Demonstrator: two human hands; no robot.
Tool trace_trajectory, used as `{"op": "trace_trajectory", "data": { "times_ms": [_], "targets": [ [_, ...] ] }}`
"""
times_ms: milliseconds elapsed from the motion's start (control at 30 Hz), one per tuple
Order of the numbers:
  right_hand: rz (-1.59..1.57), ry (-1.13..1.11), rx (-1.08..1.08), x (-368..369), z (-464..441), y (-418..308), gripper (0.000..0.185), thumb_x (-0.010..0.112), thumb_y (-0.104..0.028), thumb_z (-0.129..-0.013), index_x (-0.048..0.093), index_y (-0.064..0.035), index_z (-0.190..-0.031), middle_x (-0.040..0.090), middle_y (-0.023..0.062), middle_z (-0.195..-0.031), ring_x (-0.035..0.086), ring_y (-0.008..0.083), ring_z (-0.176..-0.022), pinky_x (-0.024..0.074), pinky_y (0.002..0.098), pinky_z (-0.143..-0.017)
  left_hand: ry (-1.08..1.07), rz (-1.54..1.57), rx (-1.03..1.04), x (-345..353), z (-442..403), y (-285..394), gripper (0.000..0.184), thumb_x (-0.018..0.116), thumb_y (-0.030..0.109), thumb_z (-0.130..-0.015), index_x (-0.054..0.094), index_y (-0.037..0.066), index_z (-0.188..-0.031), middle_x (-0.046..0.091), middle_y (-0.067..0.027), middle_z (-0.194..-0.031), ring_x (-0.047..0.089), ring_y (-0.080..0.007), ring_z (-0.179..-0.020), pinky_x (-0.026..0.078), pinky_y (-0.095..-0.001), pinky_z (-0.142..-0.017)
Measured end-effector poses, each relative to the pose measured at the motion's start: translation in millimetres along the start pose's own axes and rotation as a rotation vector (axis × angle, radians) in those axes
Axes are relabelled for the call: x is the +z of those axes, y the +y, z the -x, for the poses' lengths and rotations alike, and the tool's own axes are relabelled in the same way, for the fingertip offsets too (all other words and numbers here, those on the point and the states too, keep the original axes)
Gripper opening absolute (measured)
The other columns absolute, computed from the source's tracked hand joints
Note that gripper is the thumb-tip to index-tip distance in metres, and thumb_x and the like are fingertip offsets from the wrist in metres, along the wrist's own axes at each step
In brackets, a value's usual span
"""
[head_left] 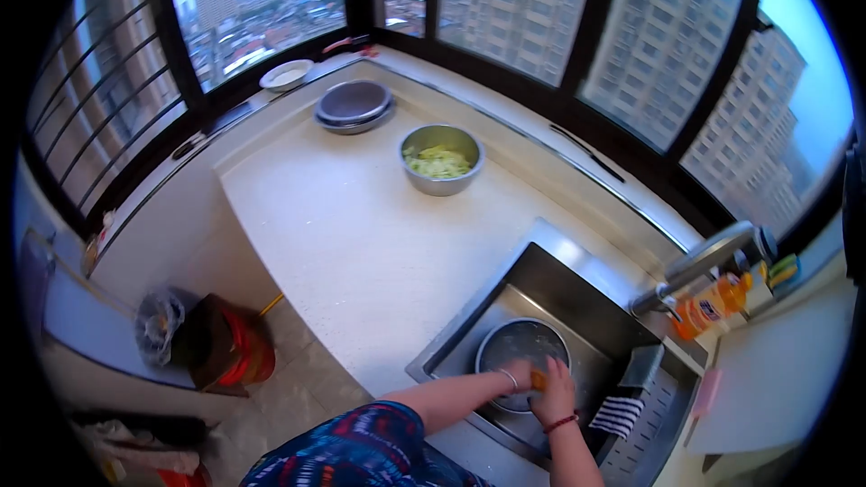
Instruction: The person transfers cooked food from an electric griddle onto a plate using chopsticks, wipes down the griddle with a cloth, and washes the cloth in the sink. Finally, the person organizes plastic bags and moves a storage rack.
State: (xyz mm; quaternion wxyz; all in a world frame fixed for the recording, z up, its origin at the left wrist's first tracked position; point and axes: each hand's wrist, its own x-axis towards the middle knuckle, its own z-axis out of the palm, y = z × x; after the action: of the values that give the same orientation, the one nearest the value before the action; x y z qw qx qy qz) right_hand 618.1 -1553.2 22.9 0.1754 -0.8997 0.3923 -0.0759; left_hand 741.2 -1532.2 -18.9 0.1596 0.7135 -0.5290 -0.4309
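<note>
A round metal bowl (pixel 488 352) sits in the stainless steel sink (pixel 577 284), and both hands are over it. Between them shows a small orange-brown piece (pixel 538 381), too small to name for certain. My right hand (pixel 555 392), with a dark red bracelet at its wrist, closes its fingers around this piece. From the left reaches my left hand (pixel 518 372), wearing a light bangle; it is close against the piece, its fingers blurred and partly hidden. What lies at the bottom of the bowl cannot be made out.
A metal bowl of cut pale-green vegetable (pixel 438 162) stands on the white counter (pixel 325 216). Behind it are stacked basins (pixel 354 106) and a white dish (pixel 286 76). The faucet (pixel 695 266), an orange bottle (pixel 710 307) and a striped cloth (pixel 618 415) border the sink.
</note>
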Motion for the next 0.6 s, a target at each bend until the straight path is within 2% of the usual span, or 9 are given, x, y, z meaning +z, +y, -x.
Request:
{"op": "trace_trajectory", "data": {
  "times_ms": [33,67,133,200,267,300,433,500,600],
  "targets": [
    [0.064,0.076,-0.123,-10,1,-11,0.056,0.058,-0.002,-0.056,0.043,-0.0036,-0.110,0.041,0.0149,-0.115,0.040,0.0305,-0.106,0.0333,0.0362,-0.088,-0.023,0.059,-0.049,-1,-10,-6,0.034,0.064,0.033,-0.060,0.062,0.005,-0.080,0.060,-0.0153,-0.082,0.059,-0.0271,-0.077,0.045,-0.0327,-0.068],
    [0.064,0.092,-0.088,-13,4,-17,0.056,0.058,-0.002,-0.056,0.043,-0.0036,-0.110,0.041,0.0149,-0.115,0.040,0.0305,-0.106,0.0333,0.0362,-0.088,-0.092,0.350,-0.085,-5,-10,-6,0.024,0.064,0.028,-0.060,0.061,0.006,-0.071,0.060,-0.0119,-0.070,0.058,-0.0219,-0.064,0.045,-0.0313,-0.056],
    [0.058,0.212,-0.284,-16,7,-24,0.059,0.057,-0.001,-0.052,0.044,-0.0059,-0.110,0.040,0.0127,-0.117,0.039,0.0285,-0.107,0.0318,0.0354,-0.089,-0.223,0.340,0.087,-9,-8,-3,0.016,0.062,0.019,-0.058,0.059,0.006,-0.066,0.055,-0.0086,-0.062,0.052,-0.0186,-0.056,0.040,-0.0298,-0.047],
    [0.130,0.363,-0.326,-10,4,-10,0.050,0.055,-0.004,-0.057,0.047,-0.0104,-0.106,0.047,0.0091,-0.107,0.046,0.0264,-0.098,0.0378,0.0335,-0.081,-0.289,0.463,0.176,6,-5,-4,0.009,0.059,0.012,-0.056,0.056,0.006,-0.062,0.051,-0.0056,-0.056,0.047,-0.0166,-0.050,0.036,-0.0283,-0.042],
    [0.066,0.271,-0.278,-2,5,4,0.037,0.052,-0.007,-0.063,0.050,-0.0134,-0.100,0.053,0.0057,-0.090,0.051,0.0238,-0.086,0.0435,0.0324,-0.068,-0.312,0.574,0.206,2,1,3,0.006,0.056,0.008,-0.055,0.054,0.006,-0.060,0.047,-0.0037,-0.053,0.044,-0.0156,-0.048,0.033,-0.0273,-0.039],
    [0.026,0.303,-0.270,-4,5,2,0.021,0.049,-0.010,-0.068,0.050,-0.0132,-0.089,0.053,0.0047,-0.078,0.055,0.0235,-0.071,0.0447,0.0334,-0.055,-0.295,0.407,0.116,-10,13,19,0.009,0.056,0.007,-0.053,0.055,0.005,-0.061,0.049,-0.0055,-0.054,0.046,-0.0167,-0.049,0.035,-0.0280,-0.040],
    [0.087,0.006,-0.038,10,4,8,0.006,0.047,-0.013,-0.072,0.048,-0.0098,-0.077,0.056,0.0125,-0.076,0.057,0.0283,-0.066,0.0458,0.0375,-0.055,-0.153,-0.072,0.172,13,-2,3,0.019,0.055,0.012,-0.060,0.060,0.003,-0.076,0.058,-0.0163,-0.078,0.057,-0.0272,-0.072,0.044,-0.0330,-0.060],
    [0.104,-0.034,0.005,23,3,15,0.008,0.048,-0.014,-0.071,0.049,-0.0089,-0.078,0.057,0.0122,-0.075,0.058,0.0284,-0.068,0.0462,0.0369,-0.056,-0.073,-0.195,0.278,15,1,4,0.022,0.055,0.015,-0.063,0.061,0.003,-0.081,0.058,-0.0187,-0.087,0.057,-0.0301,-0.082,0.045,-0.0341,-0.069],
    [0.078,-0.203,0.155,15,2,5,0.015,0.049,-0.018,-0.071,0.053,-0.0046,-0.078,0.059,0.0162,-0.076,0.058,0.0297,-0.073,0.0467,0.0372,-0.061,-0.158,-0.281,0.129,-10,32,32,0.024,0.050,0.019,-0.070,0.060,0.004,-0.087,0.056,-0.0181,-0.096,0.053,-0.0313,-0.091,0.043,-0.0355,-0.077]
  ]
}}
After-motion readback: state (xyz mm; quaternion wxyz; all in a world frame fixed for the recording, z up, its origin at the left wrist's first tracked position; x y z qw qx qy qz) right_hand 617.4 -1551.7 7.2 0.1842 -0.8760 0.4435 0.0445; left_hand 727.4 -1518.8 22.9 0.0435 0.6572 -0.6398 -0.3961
